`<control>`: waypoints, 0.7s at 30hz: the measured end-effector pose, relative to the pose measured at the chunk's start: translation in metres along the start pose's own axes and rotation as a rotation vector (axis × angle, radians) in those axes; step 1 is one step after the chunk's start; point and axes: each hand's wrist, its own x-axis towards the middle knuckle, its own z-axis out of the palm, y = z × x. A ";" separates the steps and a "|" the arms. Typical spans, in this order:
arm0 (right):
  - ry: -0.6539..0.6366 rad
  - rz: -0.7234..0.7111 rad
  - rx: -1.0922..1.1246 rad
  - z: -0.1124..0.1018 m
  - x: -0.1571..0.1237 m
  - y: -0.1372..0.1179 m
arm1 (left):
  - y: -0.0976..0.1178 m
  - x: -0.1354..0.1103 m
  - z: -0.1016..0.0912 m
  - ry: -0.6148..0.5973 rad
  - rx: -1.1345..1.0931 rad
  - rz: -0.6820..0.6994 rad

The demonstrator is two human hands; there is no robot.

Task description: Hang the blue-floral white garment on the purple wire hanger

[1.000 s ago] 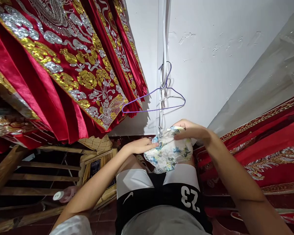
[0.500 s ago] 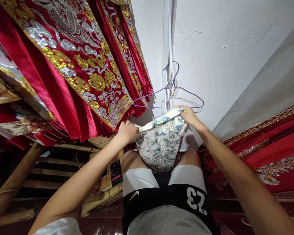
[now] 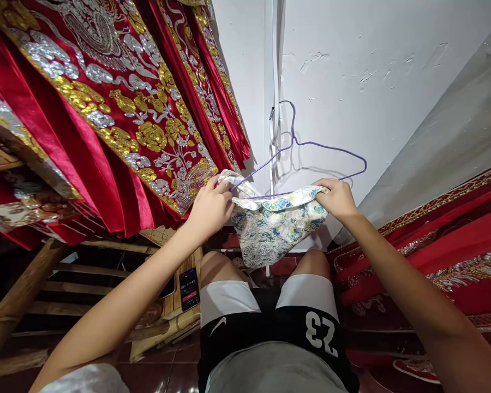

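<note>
A pair of floral underpants [image 3: 278,229], white with blue and yellow print, is stretched by its waistband between my two hands. My left hand [image 3: 213,207] is closed on the left end of the waistband. At the other end, my right hand [image 3: 336,197] pinches the waistband. A thin purple hanger [image 3: 311,143] hangs by its hook from a white cord or strip on the wall. Its left corner reaches inside the raised waistband beside my left fingers; the right corner sticks out above my right hand. The front of the waistband covers part of its lower bar.
Red embroidered drapery [image 3: 151,131] with gold and silver sequins hangs at the left. More red cloth [image 3: 454,245] lies along the right. A phone [image 3: 189,289] showing a running timer rests on a bamboo bench [image 3: 174,311]. The white wall [image 3: 352,60] stands ahead.
The underpants have risen onto the hanger's left corner, which now sits inside the waistband. The hanger has tilted and shifted right. My right hand has moved outward, widening the waistband.
</note>
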 end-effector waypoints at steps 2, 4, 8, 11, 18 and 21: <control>-0.046 -0.019 0.000 0.008 -0.008 -0.009 | 0.002 0.012 -0.006 0.025 -0.104 0.067; -0.098 -0.058 0.022 0.017 -0.018 -0.021 | 0.001 0.026 -0.008 0.040 -0.192 0.090; -0.156 -0.096 0.088 0.021 -0.034 -0.033 | -0.012 0.049 0.001 0.193 -0.340 0.044; 0.033 0.013 0.073 0.003 -0.031 -0.026 | -0.023 0.054 0.008 0.241 -0.354 0.057; -0.152 0.165 0.256 -0.077 -0.003 -0.022 | -0.028 0.059 0.003 0.366 -0.353 -0.022; -0.284 0.248 0.532 -0.088 -0.008 -0.033 | -0.026 0.067 0.005 0.454 -0.462 -0.194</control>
